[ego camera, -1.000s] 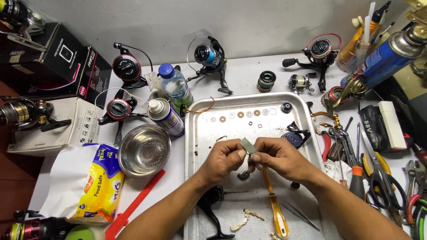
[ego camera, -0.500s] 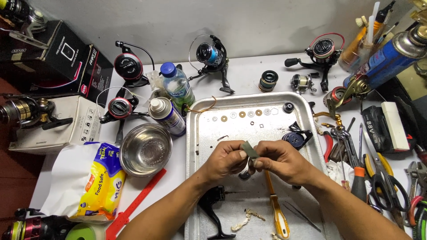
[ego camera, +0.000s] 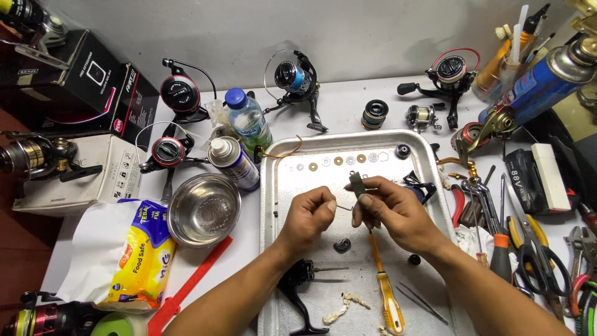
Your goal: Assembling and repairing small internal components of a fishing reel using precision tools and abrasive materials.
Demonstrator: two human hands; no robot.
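Small grey metal reel part (ego camera: 356,184) pinched upright in right hand (ego camera: 392,211), long axis pointing toward bench's far edge, left hand (ego camera: 309,214) clenched on thin wire pin (ego camera: 346,207), above dented silver metal tray (ego camera: 280,186) mid-bench

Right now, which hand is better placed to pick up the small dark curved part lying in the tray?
Probably the left hand: it hovers just above the dark curved part, and the right hand is busy holding a grey piece.

A white worktop (ego camera: 348,106) stands against a plain, pale grey wall (ego camera: 373,31), seen from above. Even, soft light falls across both. At the left edge, a strip of reddish-brown floor (ego camera: 18,249) shows beside the worktop.
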